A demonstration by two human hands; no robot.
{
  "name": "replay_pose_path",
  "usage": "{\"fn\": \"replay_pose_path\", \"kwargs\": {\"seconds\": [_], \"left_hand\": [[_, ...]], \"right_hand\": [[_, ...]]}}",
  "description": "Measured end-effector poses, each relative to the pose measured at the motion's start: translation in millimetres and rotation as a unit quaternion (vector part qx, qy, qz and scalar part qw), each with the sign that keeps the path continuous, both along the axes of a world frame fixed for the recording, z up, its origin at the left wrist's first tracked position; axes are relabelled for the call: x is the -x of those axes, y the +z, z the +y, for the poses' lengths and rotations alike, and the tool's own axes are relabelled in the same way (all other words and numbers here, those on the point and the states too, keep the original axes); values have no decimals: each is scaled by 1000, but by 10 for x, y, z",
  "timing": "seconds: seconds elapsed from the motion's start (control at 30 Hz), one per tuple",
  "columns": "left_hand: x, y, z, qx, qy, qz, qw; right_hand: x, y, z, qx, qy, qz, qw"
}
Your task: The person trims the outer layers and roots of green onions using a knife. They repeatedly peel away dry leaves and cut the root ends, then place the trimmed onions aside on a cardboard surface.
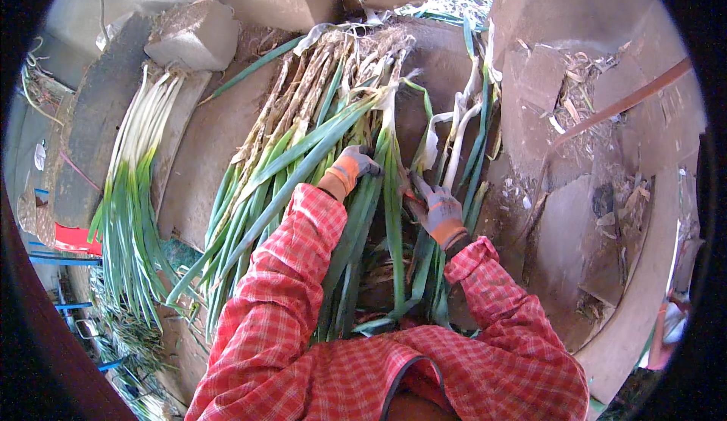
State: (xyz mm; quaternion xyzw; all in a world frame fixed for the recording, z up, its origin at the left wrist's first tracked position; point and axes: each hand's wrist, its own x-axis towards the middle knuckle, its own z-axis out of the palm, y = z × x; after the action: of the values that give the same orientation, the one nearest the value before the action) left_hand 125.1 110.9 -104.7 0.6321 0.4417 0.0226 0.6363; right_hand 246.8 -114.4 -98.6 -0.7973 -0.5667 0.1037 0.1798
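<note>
Before me lies a large pile of long green onions (284, 131), with brown roots and dry outer skins at the far end and green leaves towards me. My left hand (355, 166), in a grey and orange glove, has its fingers curled around leaves in the pile's right part. My right hand (442, 208), gloved alike, is beside some separate onion stalks (457, 131) with peeling white skins. Its thumb and fingers are around leaves there; the exact hold is partly hidden. Further left, a bundle of cleaned green onions (142, 154) with white stems lies apart.
A block (196, 35) stands at the roots of the left bundle. Cardboard (573, 233) with dry skin scraps covers the right side, crossed by a brown strap (622, 100). More onion leaves (128, 319) lie low at the left, near a red object (76, 239).
</note>
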Motion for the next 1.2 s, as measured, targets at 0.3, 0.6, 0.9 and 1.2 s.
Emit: {"fn": "replay_pose_path", "kwargs": {"seconds": [0.3, 0.6, 0.9, 1.2], "left_hand": [[134, -319, 137, -24, -30, 12, 999], [260, -92, -36, 33, 2, -89, 995], [397, 196, -7, 200, 9, -155, 968], [640, 152, -165, 228, -50, -237, 943]], "right_hand": [[-462, -201, 1228, -5, -59, 76, 995], [-1305, -322, 2495, 2, -144, 109, 983], [-1044, -364, 2044, -88, -97, 95, 987], [-682, -237, 1399, 18, -128, 44, 991]]}}
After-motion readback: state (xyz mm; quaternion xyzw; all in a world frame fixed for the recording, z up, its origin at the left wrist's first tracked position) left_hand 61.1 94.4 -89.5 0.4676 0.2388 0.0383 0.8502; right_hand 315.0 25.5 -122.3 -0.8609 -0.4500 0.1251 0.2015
